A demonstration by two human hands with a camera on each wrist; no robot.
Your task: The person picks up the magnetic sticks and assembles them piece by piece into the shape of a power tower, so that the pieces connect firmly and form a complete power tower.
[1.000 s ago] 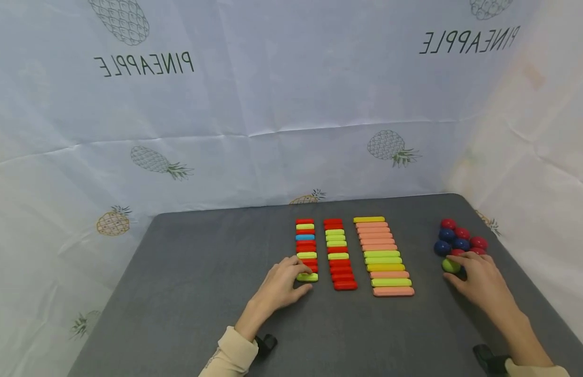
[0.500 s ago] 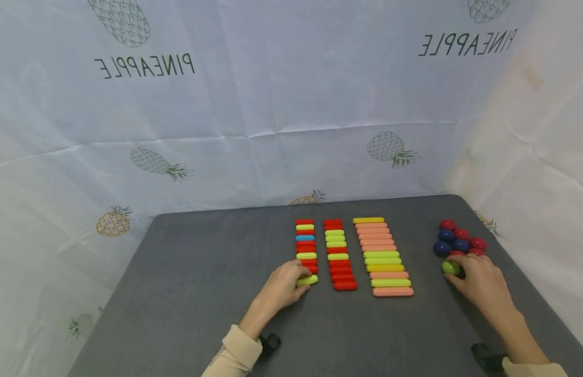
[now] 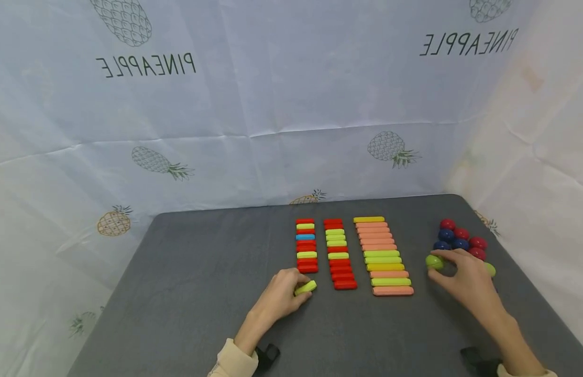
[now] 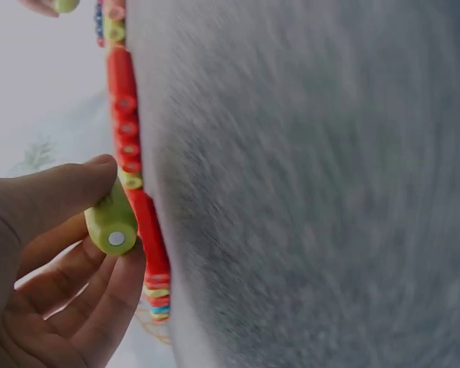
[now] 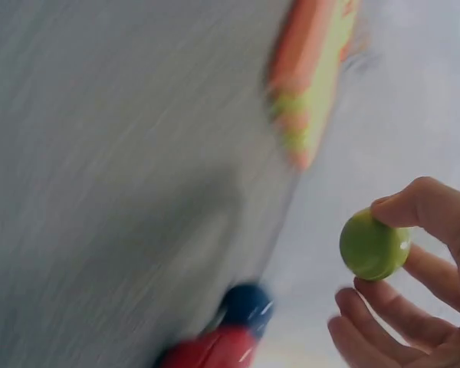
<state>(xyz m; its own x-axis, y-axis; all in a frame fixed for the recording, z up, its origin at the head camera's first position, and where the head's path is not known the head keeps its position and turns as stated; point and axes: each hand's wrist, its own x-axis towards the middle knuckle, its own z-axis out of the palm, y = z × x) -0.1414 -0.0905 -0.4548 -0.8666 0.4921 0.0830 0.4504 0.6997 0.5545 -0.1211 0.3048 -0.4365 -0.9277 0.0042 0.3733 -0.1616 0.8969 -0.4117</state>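
Backdrop: white cloth (image 3: 282,99) printed with pineapples and the mirrored word PINEAPPLE, standing behind a dark grey table (image 3: 201,272).
Left fingers: the left hand (image 3: 279,296) pinches a short yellow-green rod (image 3: 306,287) between thumb and fingertips.
Pinched rod: tilted, just on the near side of the left column; a pale round spot shows on its end in the left wrist view.
Right fingers: the right hand (image 3: 471,280) grips a green ball (image 3: 434,262), thumb on one side, fingertips on the other.
Gripped ball: near the other balls, to their left; the right wrist view shows it in front of the pale cloth.
Behind the right hand: a second green ball (image 3: 491,269), partly hidden.
Ball group: red balls (image 3: 477,243) and dark blue balls (image 3: 460,244), close together just beyond the right hand.
Left column: short rods (image 3: 307,255) side by side, mostly red, with two yellow-green and one blue.
Middle column: short red and yellow-green rods (image 3: 338,256), the nearest red.
Right column: longer rods (image 3: 383,254) in salmon, yellow and yellow-green, the nearest salmon.
Wrists: black devices (image 3: 267,357) on both, next to cream sleeves (image 3: 234,360).
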